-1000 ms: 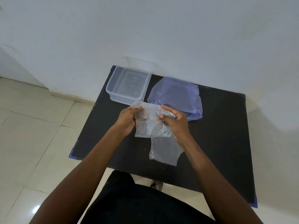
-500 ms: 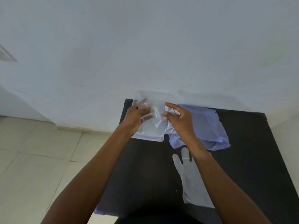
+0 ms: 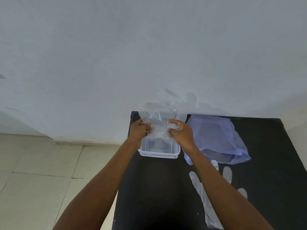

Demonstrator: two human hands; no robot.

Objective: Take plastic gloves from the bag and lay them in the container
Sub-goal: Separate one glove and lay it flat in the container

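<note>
Both hands, the left [image 3: 138,131] and the right [image 3: 181,132], are pinching a clear glove [image 3: 159,120] closed-fingered, holding it spread over the container [image 3: 159,152] at the counter's [image 3: 154,188] far left corner. The bluish bag [image 3: 217,138] is lying just right of the container, and a second glove [image 3: 207,206] is lying flat on the counter, partly hidden under the right forearm.

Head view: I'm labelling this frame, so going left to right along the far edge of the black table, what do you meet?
Left hand → clear glove held over the clear container → right hand → bluish plastic bag.
</note>
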